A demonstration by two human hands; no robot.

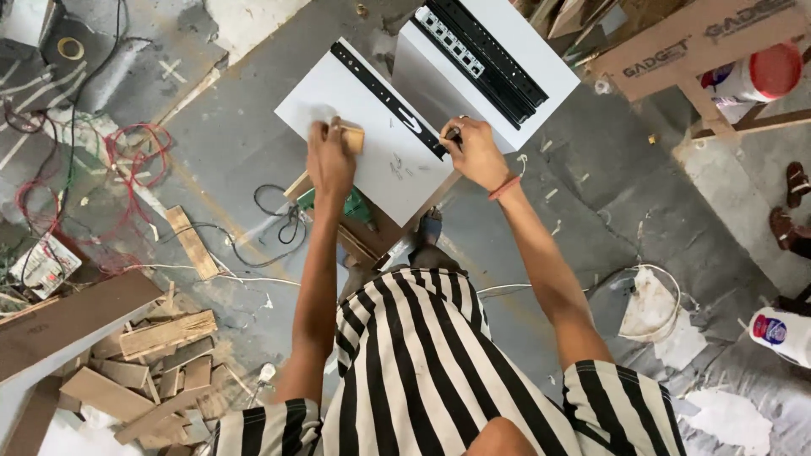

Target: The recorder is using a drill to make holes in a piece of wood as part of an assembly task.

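Note:
A white rectangular panel [372, 127] lies flat on a low support, with a black metal drawer slide [384, 97] running along its far edge. My left hand [328, 160] presses a small wooden block [352, 138] onto the panel near its left side. My right hand [475, 152] grips a thin dark tool, perhaps a pencil [452, 133], with its tip at the near end of the slide. Faint marks show on the panel between my hands. A second white panel [541, 59] with more black slides [486, 46] lies just beyond.
Wood offcuts [156, 363] are piled at the lower left. Red and black cables [127, 169] trail over the concrete floor on the left. A green power tool [355, 207] sits under the panel. Cardboard boxes [701, 42] and white tubs [777, 325] stand at the right.

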